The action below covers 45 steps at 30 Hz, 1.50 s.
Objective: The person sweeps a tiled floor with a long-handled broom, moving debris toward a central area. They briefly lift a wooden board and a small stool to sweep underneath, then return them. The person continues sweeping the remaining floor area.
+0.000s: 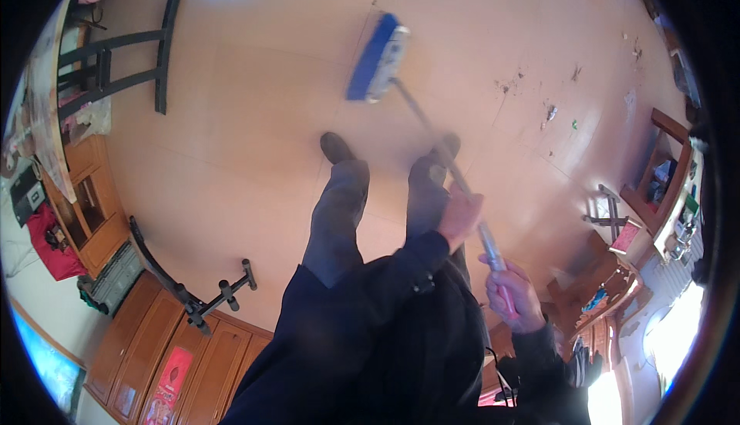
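Observation:
A broom (378, 61) with blue bristles and a pale head is held out over the tiled floor, its head beyond my feet and slightly blurred. My left hand (461, 214) grips the middle of the long handle, its arm crossing in front of my body. At the pink end of the handle, my right hand (511, 295) is closed around the grip. Scattered dark debris (506, 87) lies on the floor to the right of the broom head, with a white scrap (551, 114) and a small green scrap (574, 124) near it.
On the left are a table with black metal legs (162, 52), a wooden cabinet (95, 194) and a black metal stand (228, 295). Wooden wardrobe doors (144, 338) are at the lower left. A small folding stool (624, 234) and a brown wooden cabinet (630, 199) stand right.

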Tool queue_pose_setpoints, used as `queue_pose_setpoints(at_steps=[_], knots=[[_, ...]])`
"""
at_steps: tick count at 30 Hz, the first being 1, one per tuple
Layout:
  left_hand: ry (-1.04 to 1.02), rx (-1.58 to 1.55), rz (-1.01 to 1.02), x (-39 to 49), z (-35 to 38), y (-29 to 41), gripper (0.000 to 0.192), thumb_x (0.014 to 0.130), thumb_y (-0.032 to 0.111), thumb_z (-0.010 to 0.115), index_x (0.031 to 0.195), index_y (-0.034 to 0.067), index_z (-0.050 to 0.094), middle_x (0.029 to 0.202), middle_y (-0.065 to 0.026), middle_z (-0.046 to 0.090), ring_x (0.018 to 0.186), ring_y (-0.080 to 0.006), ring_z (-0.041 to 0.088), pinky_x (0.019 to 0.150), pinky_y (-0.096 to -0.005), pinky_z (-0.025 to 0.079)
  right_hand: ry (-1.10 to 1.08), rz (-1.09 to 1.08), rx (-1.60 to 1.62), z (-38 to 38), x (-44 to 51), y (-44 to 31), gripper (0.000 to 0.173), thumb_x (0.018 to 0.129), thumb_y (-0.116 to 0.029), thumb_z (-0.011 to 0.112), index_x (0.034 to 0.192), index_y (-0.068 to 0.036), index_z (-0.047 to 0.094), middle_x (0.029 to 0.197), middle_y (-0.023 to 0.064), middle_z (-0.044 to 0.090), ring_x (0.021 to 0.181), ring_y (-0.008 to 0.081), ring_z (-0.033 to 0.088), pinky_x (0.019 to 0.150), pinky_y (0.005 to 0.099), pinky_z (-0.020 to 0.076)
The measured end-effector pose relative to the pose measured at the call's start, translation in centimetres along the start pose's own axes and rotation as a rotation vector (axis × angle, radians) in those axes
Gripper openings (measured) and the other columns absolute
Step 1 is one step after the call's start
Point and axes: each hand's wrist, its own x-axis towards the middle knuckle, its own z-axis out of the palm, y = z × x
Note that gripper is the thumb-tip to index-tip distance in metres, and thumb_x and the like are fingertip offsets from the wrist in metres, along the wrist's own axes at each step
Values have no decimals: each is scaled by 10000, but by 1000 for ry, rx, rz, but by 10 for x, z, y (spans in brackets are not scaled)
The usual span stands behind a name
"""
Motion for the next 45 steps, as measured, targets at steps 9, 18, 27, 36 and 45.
queue_pose_setpoints(at_steps=[9,18,27,36,45], knots=[[-344,-263,-166,4,125,103,434,857,244,489,1184,-6,351,631,-126,533,562,-258,583,521,-401,468,275,-226,-2,-72,-64,-23,462,835,-116,501,1259,60,447,605,50,491,402,116,449,380,233,360],[-12,-271,-67,38,59,135,584,865,214,495,1398,97,288,669,-89,519,563,-196,553,505,-357,447,-35,-247,-92,-37,-31,-67,431,855,-136,530,1246,24,446,651,55,519,415,116,486,390,227,399],[391,-303,26,120,-145,134,279,882,192,521,1104,40,445,673,-19,478,576,-119,482,506,-296,409,-362,-87,-221,108,90,-138,386,848,-109,549,1198,31,468,682,52,521,434,113,484,407,217,386],[335,-275,-121,171,-181,126,213,884,214,511,995,51,431,667,-13,463,514,-105,431,467,-293,390,-269,3,-89,162,113,-171,348,873,-97,513,1202,16,497,730,46,506,430,92,445,375,207,366],[-266,-148,-196,134,-33,184,458,858,266,540,1182,6,347,756,-64,509,651,-165,521,561,-347,437,263,-92,124,116,-6,-179,393,864,-78,508,1237,41,476,651,45,498,406,103,429,377,214,345]])
